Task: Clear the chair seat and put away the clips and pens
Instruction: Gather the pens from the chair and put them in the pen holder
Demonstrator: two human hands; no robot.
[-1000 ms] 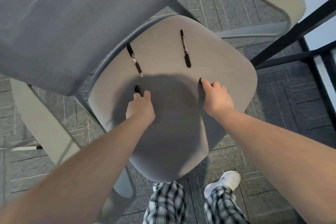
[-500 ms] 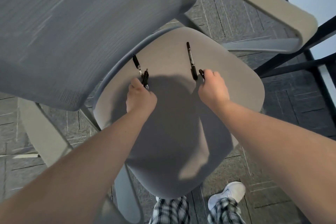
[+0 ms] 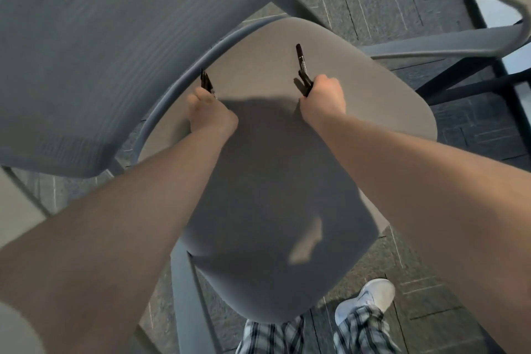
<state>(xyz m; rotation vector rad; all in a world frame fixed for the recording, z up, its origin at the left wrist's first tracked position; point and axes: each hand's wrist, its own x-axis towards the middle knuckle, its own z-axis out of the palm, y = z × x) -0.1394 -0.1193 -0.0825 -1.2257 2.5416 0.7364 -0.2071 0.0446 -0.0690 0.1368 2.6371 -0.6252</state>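
— Gripping anything over the chair seat (image 3: 258,72)?

— Yes. The left hand (image 3: 211,116) is curled closed around black pens (image 3: 206,82) near the seat's back-left rim. The right hand (image 3: 326,99) is fisted on another pen (image 3: 301,62), its tip pointing toward the seat's back edge.

— Any clips?

— Cannot tell.

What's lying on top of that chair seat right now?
On the grey chair seat, black pens show at the right hand and left hand. Anything beneath the hands and forearms is hidden.
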